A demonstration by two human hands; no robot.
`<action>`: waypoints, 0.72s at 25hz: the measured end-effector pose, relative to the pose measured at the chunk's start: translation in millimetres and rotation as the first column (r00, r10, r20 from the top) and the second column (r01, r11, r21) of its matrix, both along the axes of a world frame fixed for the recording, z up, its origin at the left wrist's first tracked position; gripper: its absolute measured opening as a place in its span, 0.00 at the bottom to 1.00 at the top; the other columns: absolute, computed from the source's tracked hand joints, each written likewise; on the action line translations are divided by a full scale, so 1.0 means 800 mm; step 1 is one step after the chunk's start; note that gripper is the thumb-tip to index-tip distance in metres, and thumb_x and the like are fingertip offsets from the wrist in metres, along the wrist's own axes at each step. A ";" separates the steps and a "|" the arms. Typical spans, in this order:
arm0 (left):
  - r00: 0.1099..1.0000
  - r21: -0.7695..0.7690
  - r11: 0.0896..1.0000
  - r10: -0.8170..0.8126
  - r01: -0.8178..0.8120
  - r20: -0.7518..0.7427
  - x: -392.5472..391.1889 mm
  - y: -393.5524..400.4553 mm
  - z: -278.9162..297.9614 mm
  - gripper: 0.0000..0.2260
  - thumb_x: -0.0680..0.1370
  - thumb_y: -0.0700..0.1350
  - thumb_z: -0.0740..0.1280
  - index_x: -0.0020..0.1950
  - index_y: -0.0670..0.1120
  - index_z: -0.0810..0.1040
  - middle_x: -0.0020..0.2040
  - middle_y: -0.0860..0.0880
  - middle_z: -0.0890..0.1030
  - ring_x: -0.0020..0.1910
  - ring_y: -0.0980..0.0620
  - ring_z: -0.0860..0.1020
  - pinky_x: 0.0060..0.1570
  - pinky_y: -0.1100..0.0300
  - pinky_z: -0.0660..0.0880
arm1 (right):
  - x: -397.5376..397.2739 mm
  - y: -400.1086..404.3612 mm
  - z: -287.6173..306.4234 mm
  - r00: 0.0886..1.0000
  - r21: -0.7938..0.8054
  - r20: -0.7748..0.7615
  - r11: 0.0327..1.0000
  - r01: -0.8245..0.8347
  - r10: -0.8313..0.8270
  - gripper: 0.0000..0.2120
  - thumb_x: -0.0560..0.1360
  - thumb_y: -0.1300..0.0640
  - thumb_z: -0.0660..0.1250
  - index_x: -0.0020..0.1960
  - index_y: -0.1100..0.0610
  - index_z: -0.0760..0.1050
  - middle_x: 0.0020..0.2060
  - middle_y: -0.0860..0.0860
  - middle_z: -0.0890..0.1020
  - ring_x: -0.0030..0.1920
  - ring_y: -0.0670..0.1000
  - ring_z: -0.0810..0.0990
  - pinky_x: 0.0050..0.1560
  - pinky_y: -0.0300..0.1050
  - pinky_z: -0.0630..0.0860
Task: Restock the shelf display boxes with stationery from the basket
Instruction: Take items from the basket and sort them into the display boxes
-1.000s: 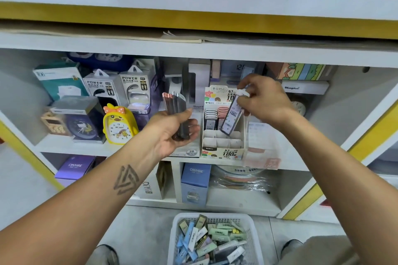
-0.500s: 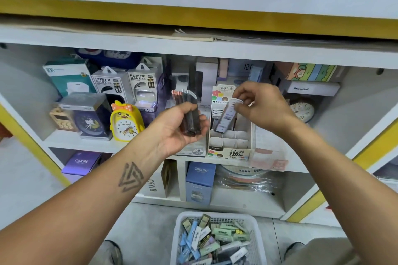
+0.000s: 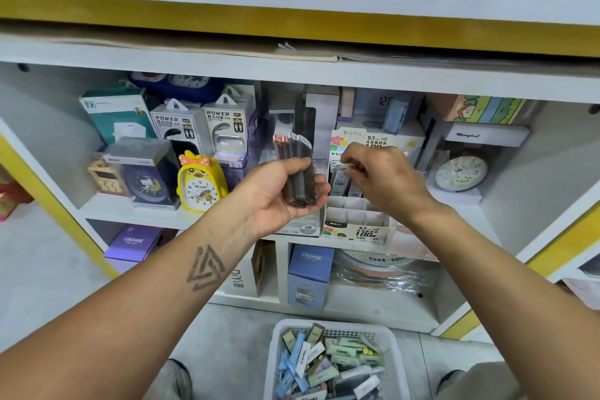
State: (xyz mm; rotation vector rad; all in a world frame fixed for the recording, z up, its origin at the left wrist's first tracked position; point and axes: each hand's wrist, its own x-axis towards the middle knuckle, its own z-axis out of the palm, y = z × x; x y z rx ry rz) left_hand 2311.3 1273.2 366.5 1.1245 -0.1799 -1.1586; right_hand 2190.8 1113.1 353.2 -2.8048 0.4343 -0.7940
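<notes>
Midway through the restock: the right hand [image 3: 383, 178] pinched one lead case [image 3: 341, 177] into the display box [image 3: 355, 224] at the shelf's front edge, front slots unfilled, the left hand [image 3: 282, 195] gripped a spare bundle [image 3: 297, 172], and the basket [image 3: 331, 364] below sat well stocked.

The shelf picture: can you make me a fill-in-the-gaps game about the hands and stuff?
1. The left hand holds a bunch of dark ____.
2. The right hand lowers one lead case into the display ____.
3. The white basket sits on the ____.
4. The duck-shaped clock is ____.

Missing words: lead cases; box; floor; yellow
</notes>
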 end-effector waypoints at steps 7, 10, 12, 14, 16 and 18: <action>0.993 -0.007 0.994 -0.105 0.105 0.047 -0.002 0.003 -0.006 0.11 0.79 0.40 0.66 0.60 0.36 0.76 0.52 0.36 0.84 0.48 0.40 0.85 0.43 0.44 0.82 | 0.007 0.003 -0.012 0.987 -0.116 -0.134 0.991 0.070 -0.086 0.10 0.81 0.60 0.63 0.55 0.57 0.82 0.51 0.52 0.75 0.53 0.53 0.74 0.47 0.49 0.75; 0.984 0.009 0.987 -0.159 0.159 0.085 -0.007 0.001 -0.007 0.14 0.75 0.39 0.71 0.59 0.37 0.78 0.53 0.36 0.84 0.49 0.40 0.84 0.41 0.47 0.82 | 0.012 0.021 0.013 0.995 0.609 0.083 0.793 -0.001 -0.062 0.10 0.80 0.52 0.67 0.59 0.52 0.82 0.41 0.50 0.83 0.38 0.47 0.79 0.41 0.41 0.76; 0.974 0.033 0.983 -0.183 0.180 0.135 -0.013 -0.001 -0.008 0.19 0.70 0.39 0.74 0.59 0.37 0.79 0.52 0.36 0.84 0.48 0.41 0.84 0.40 0.50 0.81 | 0.010 0.031 0.023 0.988 0.846 0.137 0.527 -0.082 -0.065 0.13 0.77 0.48 0.71 0.53 0.57 0.81 0.33 0.52 0.82 0.27 0.48 0.78 0.29 0.39 0.74; 0.965 0.048 0.979 -0.205 0.200 0.161 -0.021 -0.003 -0.009 0.20 0.67 0.40 0.76 0.57 0.38 0.80 0.51 0.38 0.84 0.46 0.43 0.84 0.39 0.53 0.81 | 0.005 0.033 0.024 0.990 0.882 0.130 0.463 -0.089 -0.059 0.17 0.76 0.49 0.74 0.49 0.65 0.80 0.31 0.56 0.80 0.26 0.50 0.76 0.27 0.39 0.73; 0.972 0.034 0.981 -0.192 0.189 0.133 -0.025 -0.004 -0.008 0.19 0.68 0.41 0.76 0.58 0.38 0.80 0.50 0.38 0.84 0.45 0.43 0.84 0.38 0.52 0.81 | -0.001 0.029 0.028 0.989 0.915 0.128 0.394 -0.089 -0.073 0.13 0.77 0.55 0.73 0.49 0.67 0.81 0.34 0.59 0.81 0.31 0.53 0.76 0.31 0.41 0.76; 0.990 0.030 0.994 -0.112 0.109 0.087 -0.022 -0.006 -0.007 0.17 0.73 0.40 0.73 0.61 0.37 0.78 0.50 0.37 0.85 0.44 0.41 0.85 0.37 0.47 0.82 | -0.011 0.018 0.033 0.985 0.919 0.135 0.384 -0.086 -0.104 0.05 0.79 0.61 0.70 0.51 0.62 0.81 0.37 0.58 0.84 0.35 0.55 0.79 0.33 0.41 0.79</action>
